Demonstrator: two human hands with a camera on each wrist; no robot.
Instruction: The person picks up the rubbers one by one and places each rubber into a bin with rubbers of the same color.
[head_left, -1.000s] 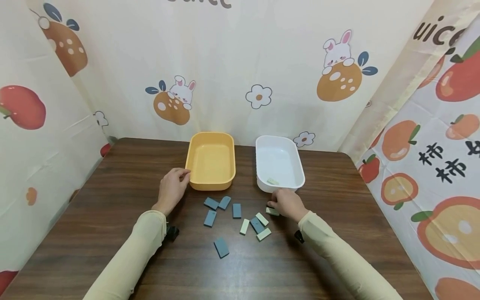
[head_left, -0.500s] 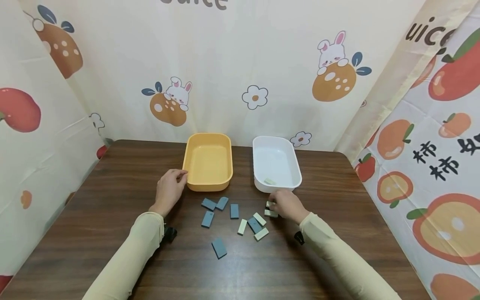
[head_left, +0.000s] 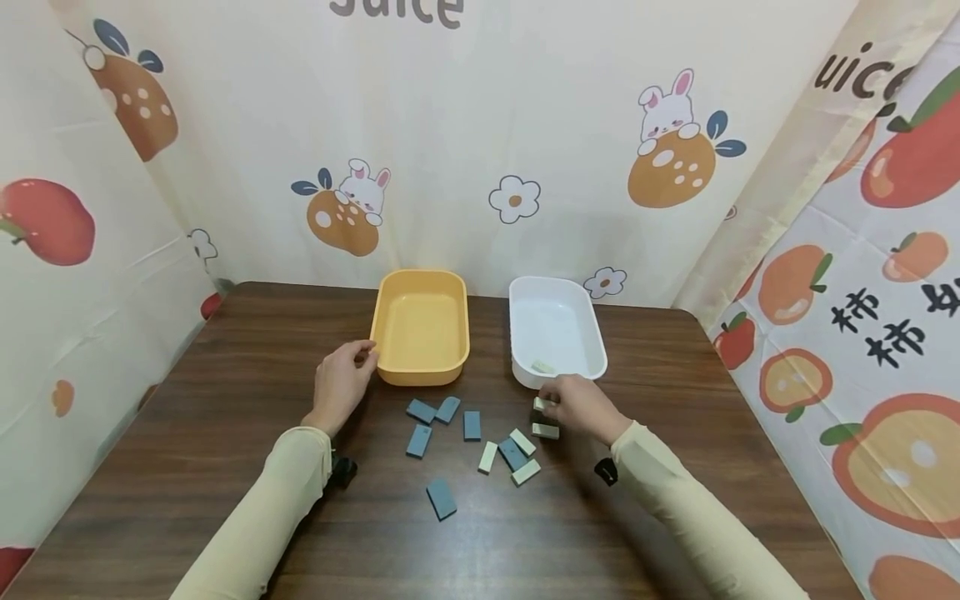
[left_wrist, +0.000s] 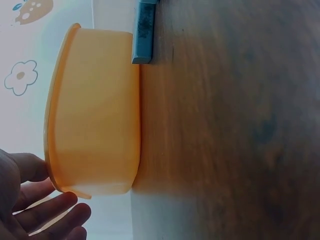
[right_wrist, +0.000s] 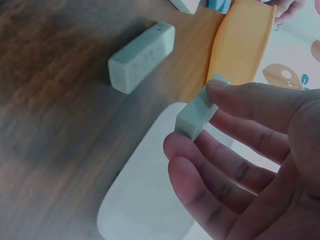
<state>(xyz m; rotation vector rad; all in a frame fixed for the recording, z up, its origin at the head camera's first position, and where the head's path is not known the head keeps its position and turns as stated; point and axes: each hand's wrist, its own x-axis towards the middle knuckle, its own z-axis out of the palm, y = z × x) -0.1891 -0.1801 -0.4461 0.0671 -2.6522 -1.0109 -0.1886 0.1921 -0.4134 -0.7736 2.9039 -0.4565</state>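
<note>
My right hand (head_left: 583, 406) pinches a small pale green block (right_wrist: 198, 113) between thumb and fingertips, in front of the white bin (head_left: 558, 329). Below it on the table lies another pale green block (head_left: 545, 431), with faint marks on its face in the right wrist view. On the left, my left hand (head_left: 341, 382) holds the rim of the yellow bin (left_wrist: 95, 110) at its near left side, thumb and fingers about the edge. One pale green block (head_left: 542, 367) lies inside the white bin near its front wall.
Several blue-grey blocks (head_left: 418, 441) lie scattered before the bins. More pale green blocks (head_left: 487, 457) lie around one blue-grey block (head_left: 513, 453) right of centre. A printed curtain (head_left: 465, 125) encloses the wooden table (head_left: 480, 550) at the back and sides.
My right hand has raised one pale green block off the table, close before the white bin's front wall; the other stays below. The left hand keeps its place at the yellow bin.
</note>
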